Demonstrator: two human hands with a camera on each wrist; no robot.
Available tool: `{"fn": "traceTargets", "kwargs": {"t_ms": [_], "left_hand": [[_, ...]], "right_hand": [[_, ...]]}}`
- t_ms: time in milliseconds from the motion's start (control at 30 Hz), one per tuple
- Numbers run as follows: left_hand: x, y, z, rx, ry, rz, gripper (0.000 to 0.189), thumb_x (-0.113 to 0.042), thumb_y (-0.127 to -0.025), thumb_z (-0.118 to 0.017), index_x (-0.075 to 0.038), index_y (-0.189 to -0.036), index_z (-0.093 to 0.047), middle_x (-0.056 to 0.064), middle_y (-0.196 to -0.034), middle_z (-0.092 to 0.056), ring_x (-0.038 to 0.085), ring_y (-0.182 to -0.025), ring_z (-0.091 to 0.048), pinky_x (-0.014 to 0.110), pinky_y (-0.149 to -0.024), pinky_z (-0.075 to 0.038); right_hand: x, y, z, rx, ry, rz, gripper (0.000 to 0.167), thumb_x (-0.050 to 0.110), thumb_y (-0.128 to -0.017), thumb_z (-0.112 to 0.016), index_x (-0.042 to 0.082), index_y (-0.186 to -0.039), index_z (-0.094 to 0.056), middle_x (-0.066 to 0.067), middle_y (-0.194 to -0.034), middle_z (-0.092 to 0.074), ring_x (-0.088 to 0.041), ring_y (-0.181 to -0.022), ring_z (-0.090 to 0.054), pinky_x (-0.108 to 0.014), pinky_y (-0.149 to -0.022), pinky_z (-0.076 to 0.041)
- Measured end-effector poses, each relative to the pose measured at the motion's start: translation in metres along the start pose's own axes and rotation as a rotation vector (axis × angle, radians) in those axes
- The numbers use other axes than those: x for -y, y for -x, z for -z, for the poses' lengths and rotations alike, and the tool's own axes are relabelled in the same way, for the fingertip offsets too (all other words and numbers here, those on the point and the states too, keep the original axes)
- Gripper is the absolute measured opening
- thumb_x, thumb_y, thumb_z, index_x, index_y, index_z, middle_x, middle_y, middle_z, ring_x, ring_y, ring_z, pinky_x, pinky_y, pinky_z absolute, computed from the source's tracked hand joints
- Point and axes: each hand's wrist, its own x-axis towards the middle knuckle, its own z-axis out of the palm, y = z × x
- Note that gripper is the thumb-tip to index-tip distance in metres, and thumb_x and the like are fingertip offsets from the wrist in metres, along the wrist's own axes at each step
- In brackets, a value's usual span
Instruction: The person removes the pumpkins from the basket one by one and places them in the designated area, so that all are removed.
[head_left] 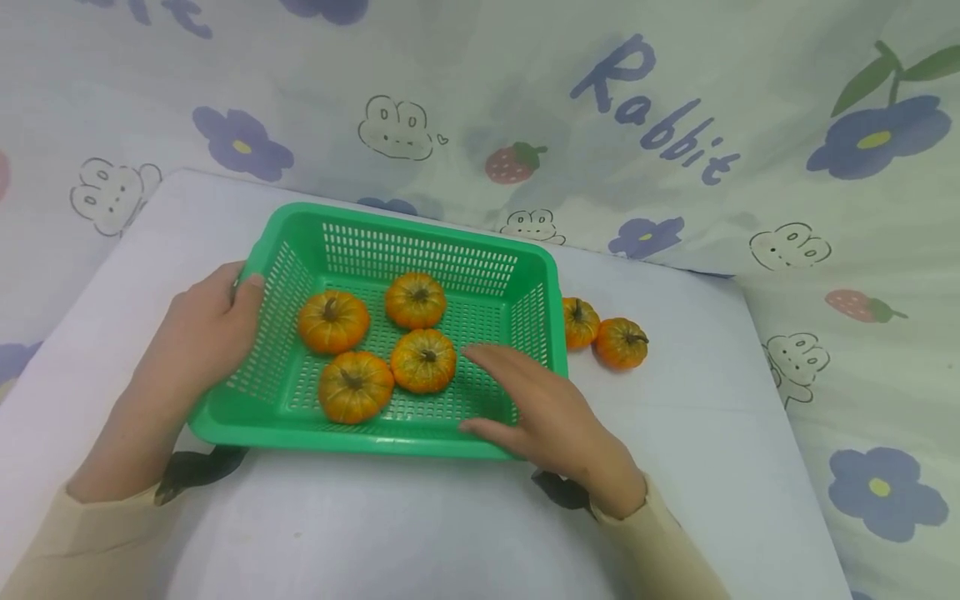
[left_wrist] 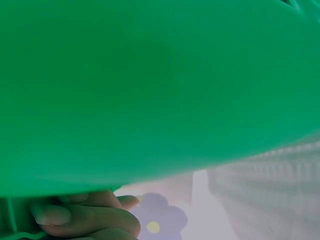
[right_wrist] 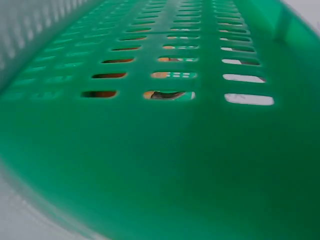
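A green plastic basket with slotted walls holds several small orange pumpkins, grouped in its left and middle part. My left hand grips the basket's left side, thumb over the rim. In the left wrist view its curled fingers show below the green rim. Over the basket's front right corner is my right hand, thumb and fingers spread apart, fingertips above the inside and no pumpkin between them. Close up in the right wrist view is the basket's slotted wall, with bits of orange behind the slots.
Two more pumpkins sit on the white table just right of the basket, one partly hidden by its rim. Behind the table and along its right side hangs a printed curtain with flowers, rabbits and strawberries.
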Motion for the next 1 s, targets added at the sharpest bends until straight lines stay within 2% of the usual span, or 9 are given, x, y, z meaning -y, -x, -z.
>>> {"fn": "traceTargets", "kwargs": {"t_ms": [367, 567, 667, 800, 1000], "left_hand": [[0.0, 0.0, 0.0, -0.001, 0.001, -0.008, 0.072, -0.047, -0.112, -0.018, 0.006, -0.158, -0.028, 0.03, -0.113, -0.057, 0.034, -0.076, -0.062, 0.04, -0.054, -0.052], [0.0, -0.001, 0.0, 0.004, -0.016, -0.003, 0.072, -0.047, -0.112, -0.018, 0.005, -0.16, -0.027, 0.031, -0.116, -0.057, 0.037, -0.081, -0.062, 0.041, -0.057, -0.052], [0.0, -0.002, 0.0, 0.01, -0.015, -0.004, 0.072, -0.047, -0.112, -0.018, 0.006, -0.16, -0.026, 0.032, -0.118, -0.056, 0.038, -0.083, -0.062, 0.043, -0.058, -0.053], [-0.001, -0.002, 0.001, 0.009, -0.016, -0.004, 0.072, -0.047, -0.112, -0.018, 0.006, -0.16, -0.025, 0.032, -0.118, -0.056, 0.038, -0.083, -0.062, 0.043, -0.058, -0.053], [-0.001, -0.001, 0.001, 0.012, -0.007, 0.001, 0.072, -0.047, -0.112, -0.018, 0.007, -0.16, -0.024, 0.031, -0.114, -0.057, 0.036, -0.078, -0.062, 0.04, -0.054, -0.052]], "right_hand": [[0.001, -0.018, -0.001, 0.157, 0.048, -0.074, 0.094, 0.057, -0.086, -0.082, 0.018, -0.161, -0.041, 0.001, -0.163, -0.041, -0.019, -0.149, -0.04, -0.043, -0.116, -0.041], [0.0, -0.028, -0.006, 0.267, 0.078, -0.094, 0.092, 0.057, -0.091, -0.077, 0.02, -0.164, -0.036, 0.001, -0.165, -0.038, -0.018, -0.15, -0.037, -0.039, -0.119, -0.036], [0.0, -0.031, -0.007, 0.318, 0.075, -0.1, 0.089, 0.057, -0.093, -0.074, 0.023, -0.165, -0.034, 0.001, -0.166, -0.036, -0.019, -0.15, -0.037, -0.041, -0.118, -0.038], [0.001, -0.033, -0.009, 0.348, 0.075, -0.111, 0.085, 0.056, -0.095, -0.073, 0.028, -0.165, -0.034, -0.001, -0.167, -0.034, -0.022, -0.149, -0.039, -0.044, -0.115, -0.043], [0.0, -0.034, -0.009, 0.359, 0.09, -0.116, 0.082, 0.056, -0.096, -0.071, 0.032, -0.165, -0.033, -0.001, -0.169, -0.03, -0.025, -0.151, -0.037, -0.048, -0.114, -0.043]]}}
